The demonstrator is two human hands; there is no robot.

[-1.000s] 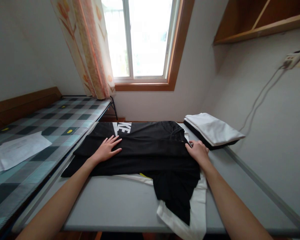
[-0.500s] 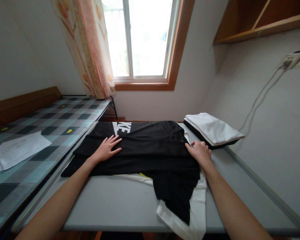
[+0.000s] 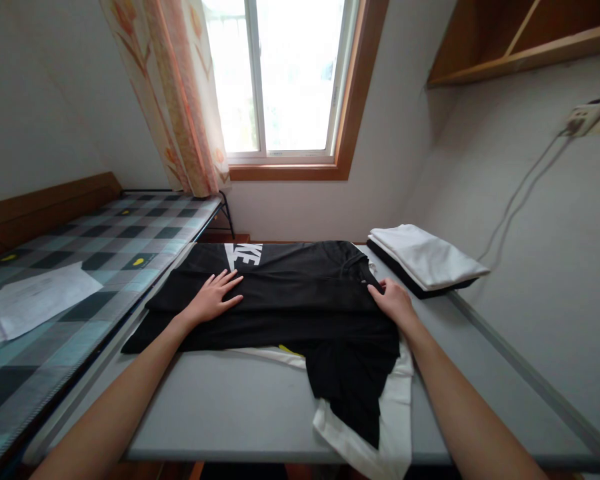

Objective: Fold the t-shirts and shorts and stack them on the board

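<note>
Black shirt [image 3: 290, 293] has the right hand [image 3: 394, 303] shifted inward at its collar [image 3: 369, 275]

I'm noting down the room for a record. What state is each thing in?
Black shirt: laid out, partly folded
White garment: mostly covered
White cloth: folded
Black cloth: folded, under the white cloth
Curtain: drawn aside
Window: looks shut
Paper: creased, lying open
Plug: plugged in
Left hand: spread flat
Right hand: fingers bent

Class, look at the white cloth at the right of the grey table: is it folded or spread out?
Folded: the white cloth forms a compact pad with layered edges, on top of a black cloth.
</note>
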